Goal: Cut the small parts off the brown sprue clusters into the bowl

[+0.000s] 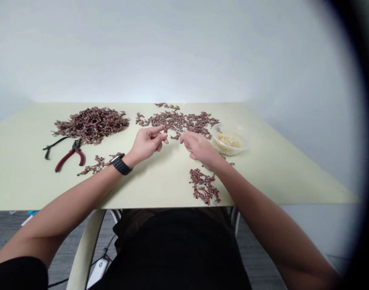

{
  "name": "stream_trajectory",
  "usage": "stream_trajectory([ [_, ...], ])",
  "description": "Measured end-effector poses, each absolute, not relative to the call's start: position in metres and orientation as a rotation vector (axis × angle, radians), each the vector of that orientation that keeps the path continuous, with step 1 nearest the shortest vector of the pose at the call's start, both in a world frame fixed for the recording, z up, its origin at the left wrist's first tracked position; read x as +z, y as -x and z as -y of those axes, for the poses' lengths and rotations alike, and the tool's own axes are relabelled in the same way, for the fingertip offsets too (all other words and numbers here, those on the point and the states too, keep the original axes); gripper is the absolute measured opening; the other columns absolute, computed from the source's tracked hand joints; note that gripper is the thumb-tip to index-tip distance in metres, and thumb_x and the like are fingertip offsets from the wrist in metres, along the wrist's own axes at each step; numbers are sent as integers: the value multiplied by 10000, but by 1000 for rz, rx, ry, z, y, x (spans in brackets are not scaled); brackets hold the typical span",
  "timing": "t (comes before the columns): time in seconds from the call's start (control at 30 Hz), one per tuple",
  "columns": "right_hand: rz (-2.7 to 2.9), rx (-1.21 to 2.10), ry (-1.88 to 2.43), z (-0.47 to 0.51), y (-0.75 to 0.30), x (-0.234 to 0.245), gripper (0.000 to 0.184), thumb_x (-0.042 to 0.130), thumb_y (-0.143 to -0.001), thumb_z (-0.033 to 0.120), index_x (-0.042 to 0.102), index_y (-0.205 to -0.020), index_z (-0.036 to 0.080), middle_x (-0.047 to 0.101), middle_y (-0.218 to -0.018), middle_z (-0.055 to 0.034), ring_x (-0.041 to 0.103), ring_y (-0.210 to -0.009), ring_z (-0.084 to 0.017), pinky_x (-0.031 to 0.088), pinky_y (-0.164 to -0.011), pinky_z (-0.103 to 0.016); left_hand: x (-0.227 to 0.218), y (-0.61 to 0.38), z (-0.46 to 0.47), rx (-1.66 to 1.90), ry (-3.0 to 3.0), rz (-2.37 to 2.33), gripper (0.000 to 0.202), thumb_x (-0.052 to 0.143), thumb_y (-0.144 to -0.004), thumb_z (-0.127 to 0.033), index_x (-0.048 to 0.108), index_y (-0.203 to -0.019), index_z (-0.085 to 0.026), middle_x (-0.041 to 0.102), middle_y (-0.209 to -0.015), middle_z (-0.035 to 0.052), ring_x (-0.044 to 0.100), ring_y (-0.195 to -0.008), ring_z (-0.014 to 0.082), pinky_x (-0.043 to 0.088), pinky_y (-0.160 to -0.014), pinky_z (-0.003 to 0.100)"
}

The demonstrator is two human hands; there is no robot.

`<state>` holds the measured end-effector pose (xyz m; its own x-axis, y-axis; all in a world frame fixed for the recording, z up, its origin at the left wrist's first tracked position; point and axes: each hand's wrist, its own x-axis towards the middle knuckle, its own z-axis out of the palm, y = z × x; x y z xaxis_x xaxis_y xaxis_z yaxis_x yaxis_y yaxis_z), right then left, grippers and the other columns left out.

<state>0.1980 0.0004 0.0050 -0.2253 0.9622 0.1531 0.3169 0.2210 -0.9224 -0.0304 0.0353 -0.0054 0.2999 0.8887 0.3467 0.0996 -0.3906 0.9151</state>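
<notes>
My left hand (pixel 148 143), with a black watch on the wrist, hovers over the pale table (pixel 160 185) with its fingers pinched together near the middle. Close to its right, my right hand (pixel 196 146) is closed round a thin silvery tool whose tip points up and left toward the left fingers. What the left fingers pinch is too small to name. Just behind both hands lies a spread of small brown pieces (pixel 180 121). A clear plastic bowl (pixel 229 139) with yellowish bits stands right of my right hand.
A big heap of brown pieces (pixel 92 124) lies at the back left. Red-handled pliers (pixel 69 155) and a black tool (pixel 53 145) lie left of it. Smaller brown clusters sit near my left wrist (pixel 95 165) and by the front edge (pixel 204 187).
</notes>
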Motion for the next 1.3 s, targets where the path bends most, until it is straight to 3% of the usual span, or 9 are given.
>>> stream_trajectory([
  [0.13, 1915, 344, 1240, -5, -206, 1, 335, 571, -983, 534, 656, -1011, 211, 626, -815, -40, 533, -737, -203, 383, -688, -340, 1, 29, -33, 976, -1361, -687, 304, 777, -913, -375, 743, -1067, -114, 649, -773, 30, 432, -479, 46, 285, -439, 201],
  [0.27, 2043, 175, 1158, -8, -211, -1, 315, 564, -988, 469, 652, -1126, 200, 671, -926, -79, 570, -801, -232, 414, -749, -363, 3, 33, -34, 881, -1229, -601, 142, 724, -910, -262, 700, -889, -123, 581, -708, 1, 341, -435, 26, 223, -422, 195],
  [0.43, 2099, 176, 1108, -8, -214, -1, 328, 560, -989, 443, 638, -1202, 206, 696, -1090, -116, 611, -927, -266, 444, -826, -386, 2, 36, -38, 814, -1126, -585, 143, 705, -897, -263, 703, -917, -121, 525, -634, -12, 288, -402, 36, 208, -405, 201],
  [0.7, 2150, 211, 1064, -7, -217, 3, 302, 569, -987, 438, 651, -1173, 215, 704, -1136, -115, 631, -952, -269, 457, -839, -385, 2, 42, -42, 708, -1097, -594, 341, 677, -970, -427, 729, -963, -91, 494, -606, -10, 312, -402, 61, 240, -402, 247],
  [0.87, 2172, 188, 1106, -2, -214, 6, 267, 545, -999, 459, 638, -1055, 215, 694, -982, -88, 610, -859, -247, 412, -766, -358, 3, 41, -41, 709, -1129, -567, 334, 718, -943, -420, 729, -998, -91, 551, -654, 9, 370, -447, 67, 280, -433, 239],
  [1.07, 2058, 236, 1199, 4, -201, 3, 292, 509, -1023, 479, 608, -974, 209, 644, -832, -49, 544, -722, -200, 341, -681, -330, 2, 27, -29, 928, -1349, -518, 272, 752, -947, -390, 652, -882, -146, 667, -827, 46, 531, -586, 76, 398, -544, 216],
  [1.3, 1986, 452, 1218, 4, -193, -4, 322, 518, -1022, 512, 645, -985, 218, 553, -707, 8, 489, -641, -170, 328, -634, -316, -5, 22, -27, 1079, -1706, -689, 364, 786, -914, -485, 614, -950, -166, 650, -699, 18, 594, -600, 115, 492, -610, 246],
])
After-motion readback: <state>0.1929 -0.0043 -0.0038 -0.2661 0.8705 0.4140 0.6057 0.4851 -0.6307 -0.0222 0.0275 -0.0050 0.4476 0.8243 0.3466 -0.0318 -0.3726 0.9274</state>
